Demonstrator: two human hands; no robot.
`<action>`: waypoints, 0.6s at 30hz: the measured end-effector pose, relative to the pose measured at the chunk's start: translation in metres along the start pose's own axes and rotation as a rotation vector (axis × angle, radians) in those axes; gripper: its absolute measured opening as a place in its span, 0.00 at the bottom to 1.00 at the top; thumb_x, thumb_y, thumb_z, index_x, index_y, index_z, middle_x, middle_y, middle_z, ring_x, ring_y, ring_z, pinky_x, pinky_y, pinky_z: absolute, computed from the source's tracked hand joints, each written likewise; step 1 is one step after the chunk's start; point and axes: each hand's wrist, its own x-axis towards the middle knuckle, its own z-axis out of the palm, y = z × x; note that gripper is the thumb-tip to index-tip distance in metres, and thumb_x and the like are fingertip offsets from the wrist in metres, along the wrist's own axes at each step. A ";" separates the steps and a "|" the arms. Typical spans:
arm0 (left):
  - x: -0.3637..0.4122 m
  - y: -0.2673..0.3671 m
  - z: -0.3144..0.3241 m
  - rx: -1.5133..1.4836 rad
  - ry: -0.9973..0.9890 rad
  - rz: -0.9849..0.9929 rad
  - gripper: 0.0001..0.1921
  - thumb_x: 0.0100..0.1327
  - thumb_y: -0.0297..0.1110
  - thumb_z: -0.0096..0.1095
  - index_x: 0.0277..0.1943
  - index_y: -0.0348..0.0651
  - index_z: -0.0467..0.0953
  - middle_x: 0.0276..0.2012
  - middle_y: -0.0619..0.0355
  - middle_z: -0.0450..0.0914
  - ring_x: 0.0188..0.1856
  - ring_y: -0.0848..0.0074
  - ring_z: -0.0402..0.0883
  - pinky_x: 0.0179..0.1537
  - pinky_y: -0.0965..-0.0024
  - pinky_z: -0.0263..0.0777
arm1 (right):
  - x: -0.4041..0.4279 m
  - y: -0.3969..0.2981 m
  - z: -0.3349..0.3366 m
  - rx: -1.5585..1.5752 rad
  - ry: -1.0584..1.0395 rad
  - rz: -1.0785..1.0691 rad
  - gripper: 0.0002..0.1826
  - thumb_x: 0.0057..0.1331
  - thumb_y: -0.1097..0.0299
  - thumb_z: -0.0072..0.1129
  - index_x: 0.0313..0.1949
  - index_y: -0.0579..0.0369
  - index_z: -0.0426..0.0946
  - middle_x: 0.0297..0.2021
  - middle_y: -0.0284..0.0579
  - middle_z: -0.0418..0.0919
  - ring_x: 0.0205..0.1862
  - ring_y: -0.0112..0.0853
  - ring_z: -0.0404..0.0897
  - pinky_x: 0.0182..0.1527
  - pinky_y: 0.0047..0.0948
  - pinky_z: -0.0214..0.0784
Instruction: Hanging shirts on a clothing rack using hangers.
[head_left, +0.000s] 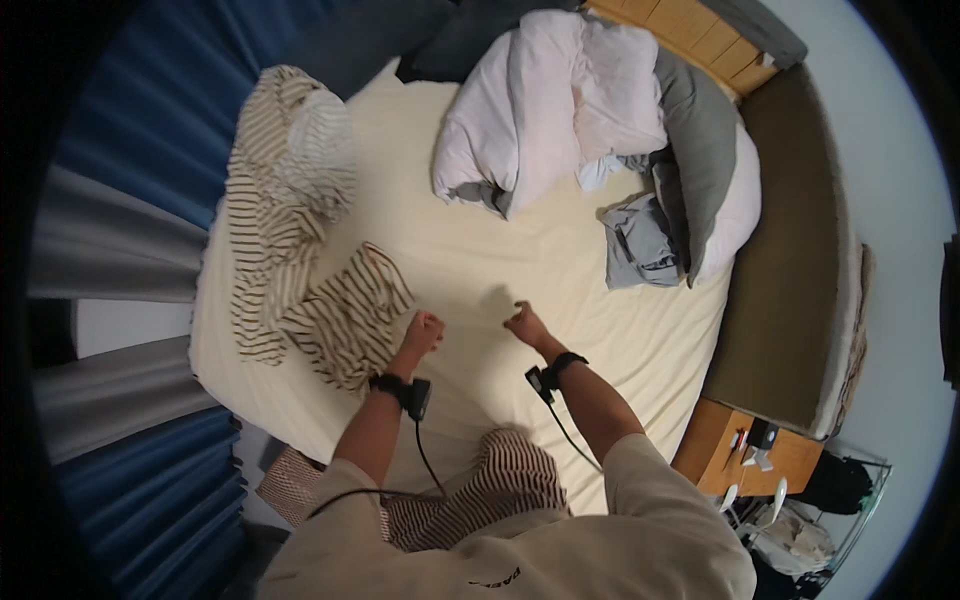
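Both of my hands are above a cream fitted sheet (465, 255) on a bed. My left hand (425, 332) is curled into a loose fist, with nothing visible in it. Just left of it lies a crumpled brown-and-white striped cloth (349, 315), and I cannot tell whether the two touch. My right hand (527, 324) has bent fingers with a gap between them and holds nothing. Its shadow falls on the sheet ahead. More striped bedding (270, 202), with a white part showing, is heaped along the bed's left side.
A pale pink and grey duvet (551, 105) is bunched at the far side, near a grey pillow (694, 142). Folded grey fabric (641, 244) lies at right. Blue curtains (157, 112) hang left; a wooden nightstand (780, 454) stands right. Cables trail from my wrist devices.
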 end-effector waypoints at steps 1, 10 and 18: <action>0.034 0.030 0.032 0.002 -0.037 0.009 0.15 0.67 0.40 0.60 0.48 0.42 0.68 0.35 0.57 0.77 0.37 0.76 0.79 0.35 0.68 0.75 | 0.030 0.043 -0.027 0.128 0.087 -0.005 0.34 0.62 0.65 0.64 0.62 0.65 0.59 0.43 0.53 0.80 0.45 0.38 0.79 0.48 0.35 0.72; 0.237 0.094 0.126 -0.372 -0.123 0.006 0.15 0.68 0.47 0.61 0.37 0.42 0.74 0.28 0.59 0.79 0.26 0.75 0.79 0.29 0.70 0.75 | 0.083 0.119 -0.098 0.739 0.138 0.362 0.27 0.67 0.49 0.61 0.20 0.61 0.73 0.15 0.49 0.77 0.12 0.38 0.78 0.13 0.31 0.72; 0.283 0.116 0.131 -0.246 0.000 -0.233 0.24 0.64 0.57 0.63 0.26 0.43 0.76 0.17 0.59 0.77 0.17 0.75 0.77 0.16 0.71 0.65 | 0.084 0.115 -0.112 0.810 0.074 0.442 0.28 0.66 0.48 0.62 0.19 0.60 0.74 0.11 0.48 0.75 0.12 0.37 0.79 0.12 0.29 0.70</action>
